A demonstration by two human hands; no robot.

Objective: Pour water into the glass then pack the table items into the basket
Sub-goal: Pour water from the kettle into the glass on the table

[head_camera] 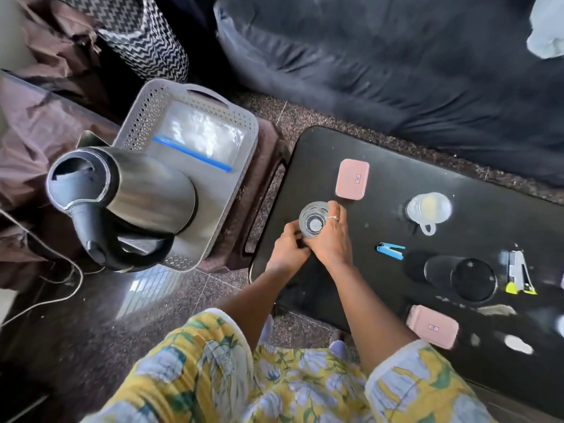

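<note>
Presently both hands, left hand point(288, 247) and right hand point(331, 239), fingers wrapped round glass point(313, 219); water level unclear; table point(381, 288) items unpacked, basket point(195, 166) at upper left

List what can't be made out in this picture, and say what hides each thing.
Head view only:
- Water level in the glass: seen from straight above, both hands wrapped round it.
- Kettle contents: dark inside, motion blur.
- Zip bag in the basket: glare hides what's inside.
- Stapler and things beside it: blurred, cut off by the right edge.
- Labels on the pink boxes: too small.
</note>
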